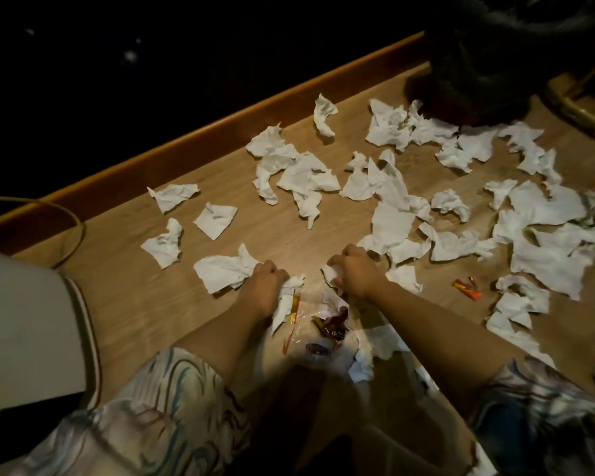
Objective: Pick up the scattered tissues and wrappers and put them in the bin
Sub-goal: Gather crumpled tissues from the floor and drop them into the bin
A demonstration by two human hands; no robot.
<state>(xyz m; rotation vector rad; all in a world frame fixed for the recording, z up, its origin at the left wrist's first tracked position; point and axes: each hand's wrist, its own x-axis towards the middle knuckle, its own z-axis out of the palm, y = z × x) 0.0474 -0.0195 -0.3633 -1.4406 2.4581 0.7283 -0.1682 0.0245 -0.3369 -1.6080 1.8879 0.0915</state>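
Several crumpled white tissues (299, 176) lie scattered over the wooden floor (124, 297). My left hand (263, 281) is closed on a white tissue (220, 269) at its left and another below it. My right hand (352, 271) grips a small crumpled tissue (331, 275). Between my forearms lie candy wrappers (330, 326), red, brown and clear. An orange wrapper (467, 289) lies alone to the right. At the top right a black bin bag (488, 63) stands, its opening mostly out of frame.
A wooden skirting edge (193, 139) runs diagonally along the dark wall. A white object (28, 331) with a cable loop stands at the left. A yellowish frame (577, 111) sits at the far right. Patterned sleeves cover my upper arms.
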